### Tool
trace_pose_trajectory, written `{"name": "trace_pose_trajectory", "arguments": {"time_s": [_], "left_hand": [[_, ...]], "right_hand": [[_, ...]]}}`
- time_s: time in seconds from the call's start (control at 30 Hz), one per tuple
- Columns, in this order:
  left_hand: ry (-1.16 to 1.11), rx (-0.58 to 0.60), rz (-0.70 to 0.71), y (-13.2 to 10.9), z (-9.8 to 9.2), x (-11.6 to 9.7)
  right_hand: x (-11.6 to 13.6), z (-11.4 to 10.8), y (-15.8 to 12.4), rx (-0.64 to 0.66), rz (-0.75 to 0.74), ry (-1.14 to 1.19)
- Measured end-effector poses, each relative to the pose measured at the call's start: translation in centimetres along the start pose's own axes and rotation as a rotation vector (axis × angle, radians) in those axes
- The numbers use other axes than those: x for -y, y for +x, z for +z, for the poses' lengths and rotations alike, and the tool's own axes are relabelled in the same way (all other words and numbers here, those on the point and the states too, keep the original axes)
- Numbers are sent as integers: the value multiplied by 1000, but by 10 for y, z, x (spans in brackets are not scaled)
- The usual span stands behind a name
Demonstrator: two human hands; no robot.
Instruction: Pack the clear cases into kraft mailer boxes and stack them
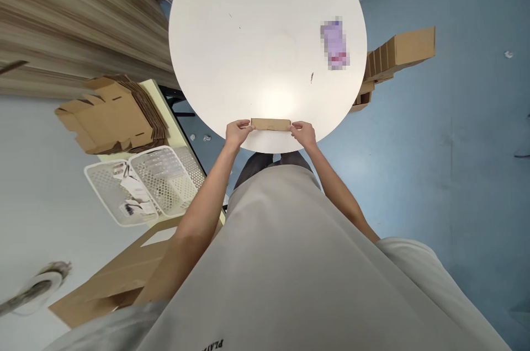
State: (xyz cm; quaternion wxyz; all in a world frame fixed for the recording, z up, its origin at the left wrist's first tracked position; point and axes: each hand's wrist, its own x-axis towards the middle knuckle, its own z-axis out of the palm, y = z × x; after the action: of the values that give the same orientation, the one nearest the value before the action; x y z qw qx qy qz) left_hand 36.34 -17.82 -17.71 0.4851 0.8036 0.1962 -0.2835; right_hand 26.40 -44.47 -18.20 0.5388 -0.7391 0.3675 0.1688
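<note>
A small, long brown cardboard box (pixel 270 125) lies crosswise near the front edge of the round white table (pixel 248 36). At its left end is my left hand (pixel 239 133), thumb and fingers closed on the end. My right hand (pixel 303 134) grips the opposite end in the same way, thumb toward me. Both forearms reach in from below. The box looks closed, its long side facing me; its underside is hidden.
A pixelated purple item (pixel 334 43) lies on the table's right. At left, flattened cardboard boxes (pixel 111 113) are stacked beside white plastic baskets (pixel 161 180). A large carton (pixel 124 262) stands below them. More brown boxes (pixel 414 44) stand right of the table.
</note>
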Motion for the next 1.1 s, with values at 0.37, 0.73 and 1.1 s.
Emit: {"name": "trace_pose_trajectory", "arguments": {"time_s": [0.37,0.73,1.1], "left_hand": [[-69,-115,72,-33,31,-10],[-105,-278,255,-127,88,-13],[-253,-307,305,-192,198,-4]], "right_hand": [[3,-19,3,27,-172,-118],[-26,-78,-28,-31,-326,153],[-80,-175,-72,-238,-479,85]]}}
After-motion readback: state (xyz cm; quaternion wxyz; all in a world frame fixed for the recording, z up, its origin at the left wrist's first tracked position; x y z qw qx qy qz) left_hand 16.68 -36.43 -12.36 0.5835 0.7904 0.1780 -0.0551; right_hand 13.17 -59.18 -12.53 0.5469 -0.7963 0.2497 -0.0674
